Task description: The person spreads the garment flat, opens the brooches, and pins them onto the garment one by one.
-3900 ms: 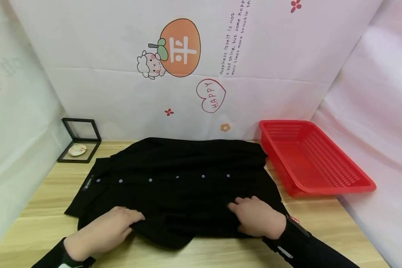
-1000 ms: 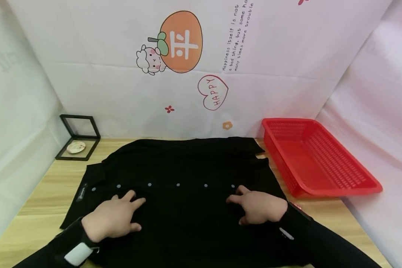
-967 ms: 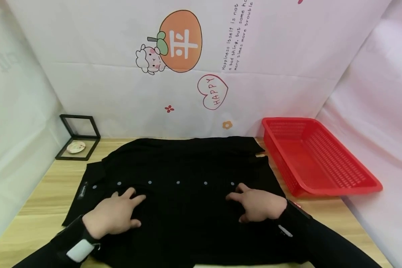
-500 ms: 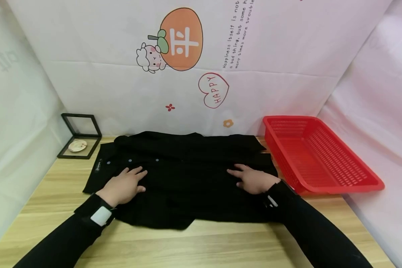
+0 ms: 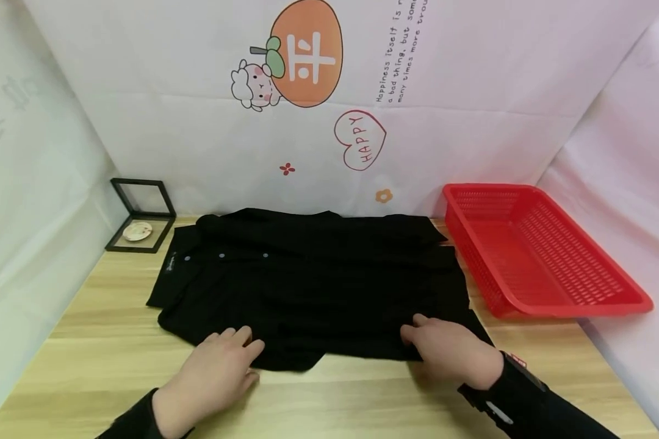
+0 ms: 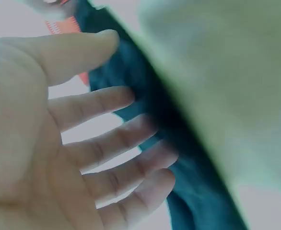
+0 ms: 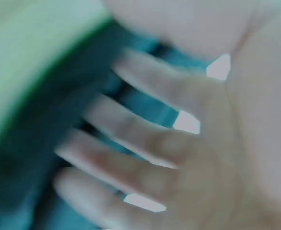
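Observation:
A black button-up shirt (image 5: 340, 286) lies across the table, collar to the left with a small label inside. Several pale buttons show near the collar. My left hand (image 5: 216, 369) is at the shirt's near edge, fingertips over the cloth and thumb toward the table. In the left wrist view its fingers (image 6: 116, 139) are spread and nearly straight beside the dark fabric. My right hand (image 5: 450, 347) is at the near right part of the shirt, fingertips at the cloth. The right wrist view is blurred, with loosely extended fingers (image 7: 131, 129) over the fabric.
To the right stands a red plastic basket (image 5: 505, 292), close to the shirt's hem end. An open black display frame (image 5: 156, 244) with a round, pale, patterned disc (image 5: 137, 231) sits at the back left. Printed white cloth (image 5: 428, 146) hangs behind the wooden table (image 5: 88, 341).
The shirt's near edge has shifted away from me, and the right-hand buttons have gone from sight. Both hands moved from mid-shirt back to its near edge. The head view shifted slightly.

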`<state>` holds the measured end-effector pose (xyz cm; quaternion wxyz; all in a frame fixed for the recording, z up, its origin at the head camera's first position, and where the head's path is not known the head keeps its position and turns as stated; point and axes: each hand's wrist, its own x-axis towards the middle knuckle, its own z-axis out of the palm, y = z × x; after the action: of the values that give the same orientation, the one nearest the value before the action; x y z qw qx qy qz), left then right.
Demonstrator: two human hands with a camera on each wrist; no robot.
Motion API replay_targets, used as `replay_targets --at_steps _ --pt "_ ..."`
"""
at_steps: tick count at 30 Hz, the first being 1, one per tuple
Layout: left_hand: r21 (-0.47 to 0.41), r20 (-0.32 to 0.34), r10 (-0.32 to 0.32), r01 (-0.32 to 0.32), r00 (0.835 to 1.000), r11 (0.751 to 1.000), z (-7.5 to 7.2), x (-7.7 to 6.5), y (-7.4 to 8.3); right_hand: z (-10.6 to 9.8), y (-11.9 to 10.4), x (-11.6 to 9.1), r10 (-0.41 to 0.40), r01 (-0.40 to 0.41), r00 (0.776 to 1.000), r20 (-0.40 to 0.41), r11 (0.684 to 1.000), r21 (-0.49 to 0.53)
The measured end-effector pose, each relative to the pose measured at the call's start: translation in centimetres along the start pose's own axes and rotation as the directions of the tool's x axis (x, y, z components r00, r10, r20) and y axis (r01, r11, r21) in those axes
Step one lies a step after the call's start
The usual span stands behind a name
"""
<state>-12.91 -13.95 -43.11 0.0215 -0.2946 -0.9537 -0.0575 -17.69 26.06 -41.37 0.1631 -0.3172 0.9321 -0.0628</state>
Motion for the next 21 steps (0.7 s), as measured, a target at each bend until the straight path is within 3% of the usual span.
replay_targets --at_steps 4,7,11,14,17,21 --pt "0.075 -0.023 -0.009 0.011 1.000 0.997 0.9 0.2 -0.2 0.8 1.4 -0.1 -0.039 0.031 0.993 -0.109 0.996 -0.081" --pt "0.083 -0.040 0.002 0.001 0.999 0.997 0.5 0.7 -0.7 0.1 2.7 -0.6 -0.098 0.095 0.981 -0.170 0.995 -0.023" --pt "-0.070 -0.097 -0.053 0.046 0.994 0.996 -1.6 1.3 -2.0 -2.0 4.0 -1.9 -0.090 0.119 0.940 -0.329 0.991 0.068" --pt "-0.223 -0.168 -0.137 0.098 0.976 0.970 -3.4 1.6 -3.3 -3.5 4.7 -2.8 -0.010 0.065 0.907 -0.420 0.991 0.116" --pt "-0.285 -0.197 -0.189 0.128 0.962 0.950 -4.4 1.8 -4.2 -4.3 5.4 -3.4 0.081 0.000 0.911 -0.403 0.980 0.197" --pt "-0.269 -0.155 -0.169 0.123 0.973 0.955 -4.6 2.0 -4.4 -4.4 5.9 -3.8 0.158 -0.093 0.941 -0.298 0.971 0.222"
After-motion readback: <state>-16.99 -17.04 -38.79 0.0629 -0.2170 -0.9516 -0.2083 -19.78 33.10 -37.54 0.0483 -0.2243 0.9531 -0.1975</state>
